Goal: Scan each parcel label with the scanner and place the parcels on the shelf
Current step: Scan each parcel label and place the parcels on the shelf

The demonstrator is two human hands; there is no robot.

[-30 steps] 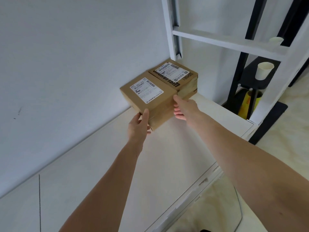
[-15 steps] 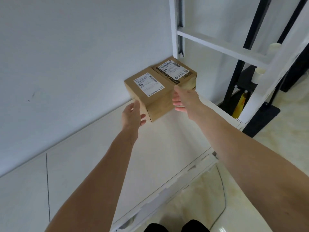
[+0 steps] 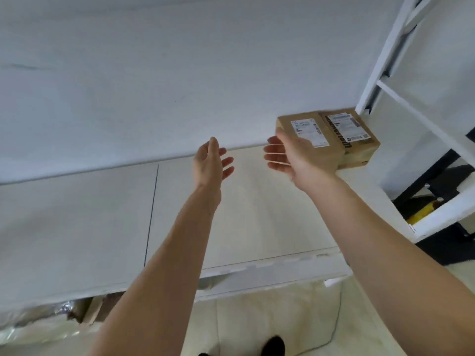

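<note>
A: What do we record as changed against the frame half a second back?

B: We note that both hands have come away from the parcels. Earlier the left hand sat at the near corner of the front parcel and the right hand touched its right edge. Now the left hand is well apart from the boxes, to their left, above the shelf. The view has also swung, so the parcels sit further right in the picture.

A: How do we describe the fingers?

B: On the left hand the fingers are straight and loosely spread, palm turned toward the right, holding nothing. On the right hand the fingers are also extended and slightly spread, pointing left, holding nothing. The back of the right hand overlaps the front parcel in our view; we cannot tell whether it touches the cardboard.

A: Where do we place the task's things?

B: The front parcel lies flat on the shelf against the wall, label up. The rear parcel lies touching it on the right, label up, next to the white upright post.
</note>
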